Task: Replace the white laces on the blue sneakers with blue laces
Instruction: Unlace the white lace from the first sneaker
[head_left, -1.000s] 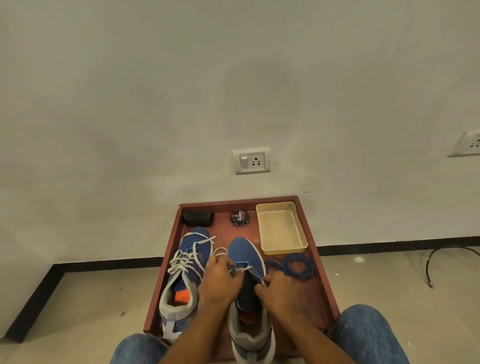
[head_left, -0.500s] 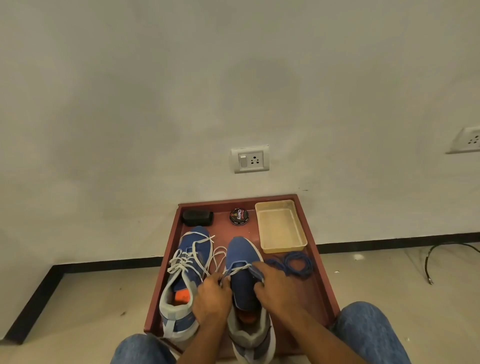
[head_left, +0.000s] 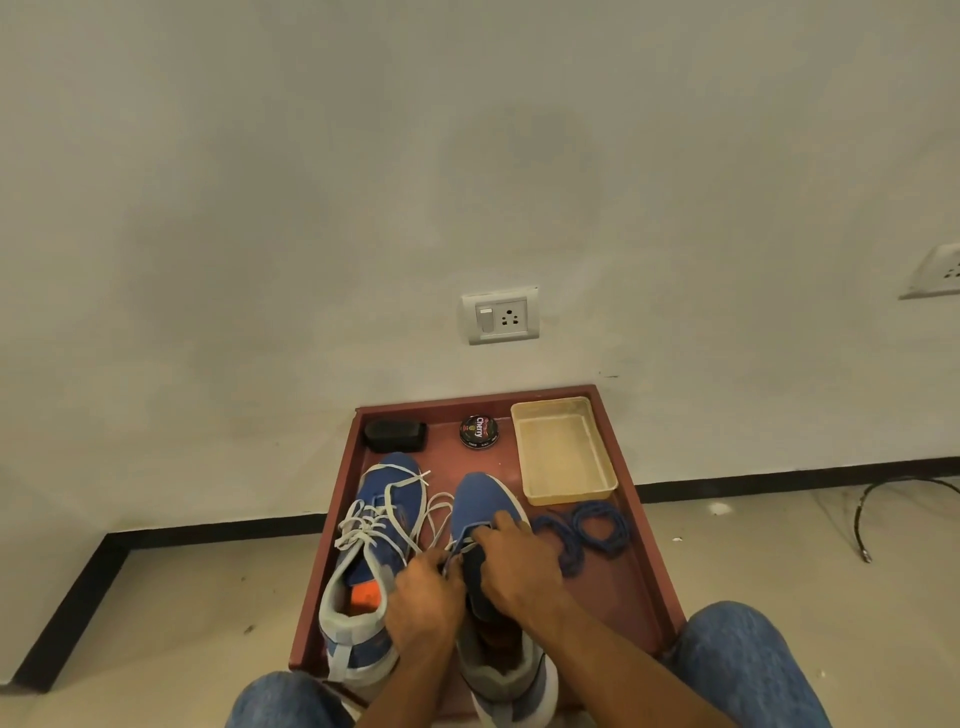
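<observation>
1. I saw the left sneaker (head_left: 371, 561), laced white, just left of my grip.
2. My left hand (head_left: 423, 597) pinched the white lace (head_left: 457, 550).
3. My right hand (head_left: 519, 561) curled over the right sneaker (head_left: 480, 506).
4. The blue laces (head_left: 587, 530) lay coiled rightward on the tray (head_left: 654, 561).

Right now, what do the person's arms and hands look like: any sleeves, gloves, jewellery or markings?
Both forearms are bare up to the bottom edge of the frame, with no sleeve in view. The left hand and the right hand wear no gloves, and no watch, ring or band shows on the visible sides. No markings can be made out. Blue denim jeans cover both knees.
</observation>
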